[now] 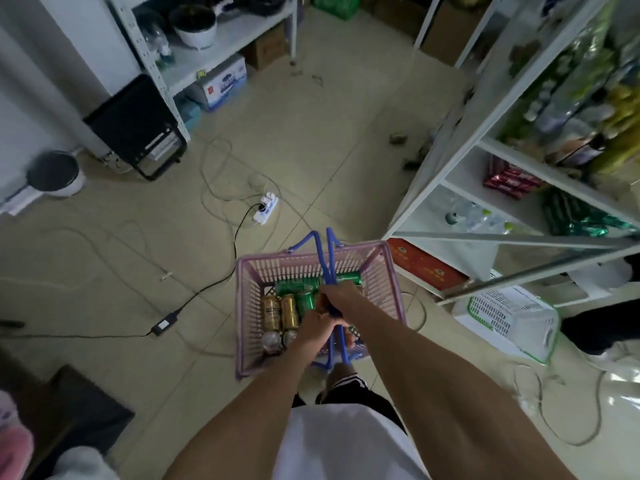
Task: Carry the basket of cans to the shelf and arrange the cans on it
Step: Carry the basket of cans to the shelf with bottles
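Both hands grip the basket handles — can labels unreadable.

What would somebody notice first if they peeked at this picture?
Probably the pink basket low in the middle, with green cans and gold cans lying inside. Both hands, the left hand and the right hand, have a grip on its blue handles, holding it above the floor. Next comes the white shelf on the right, and the white power strip with cables trailing over the floor just ahead.
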The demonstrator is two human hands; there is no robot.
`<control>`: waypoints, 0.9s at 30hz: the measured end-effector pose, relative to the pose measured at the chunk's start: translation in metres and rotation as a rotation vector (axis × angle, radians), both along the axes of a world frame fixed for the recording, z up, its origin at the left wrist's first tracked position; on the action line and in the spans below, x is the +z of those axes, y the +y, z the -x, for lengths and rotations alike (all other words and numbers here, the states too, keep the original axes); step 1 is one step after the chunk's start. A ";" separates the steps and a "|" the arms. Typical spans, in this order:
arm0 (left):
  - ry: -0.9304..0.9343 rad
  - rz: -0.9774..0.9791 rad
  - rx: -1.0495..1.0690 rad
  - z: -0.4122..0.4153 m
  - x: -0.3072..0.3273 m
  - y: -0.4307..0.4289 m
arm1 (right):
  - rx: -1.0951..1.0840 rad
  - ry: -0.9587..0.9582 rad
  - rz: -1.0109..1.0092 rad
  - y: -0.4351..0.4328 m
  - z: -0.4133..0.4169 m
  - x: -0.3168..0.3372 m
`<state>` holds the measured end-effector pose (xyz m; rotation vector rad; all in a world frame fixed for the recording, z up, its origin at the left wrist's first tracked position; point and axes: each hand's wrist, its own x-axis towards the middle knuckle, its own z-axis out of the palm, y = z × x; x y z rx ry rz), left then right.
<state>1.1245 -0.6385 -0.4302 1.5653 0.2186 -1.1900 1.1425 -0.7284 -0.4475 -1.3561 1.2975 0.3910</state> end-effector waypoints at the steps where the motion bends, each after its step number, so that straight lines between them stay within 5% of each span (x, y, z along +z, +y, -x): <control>1: -0.004 0.011 0.023 -0.013 -0.008 -0.006 | 0.002 -0.007 -0.006 -0.007 -0.013 -0.007; 7: -0.031 -0.098 -0.053 -0.092 0.014 -0.037 | 0.040 -0.005 -0.096 -0.042 -0.094 -0.020; 11: -0.004 -0.121 -0.021 -0.143 0.024 -0.071 | 0.072 -0.029 -0.205 -0.080 -0.154 -0.083; 17: -0.118 -0.175 -0.035 -0.209 0.037 -0.136 | 0.091 -0.056 -0.208 -0.134 -0.220 -0.025; 27: -0.117 -0.157 -0.112 -0.343 0.008 -0.202 | 0.081 -0.024 -0.136 -0.208 -0.340 -0.017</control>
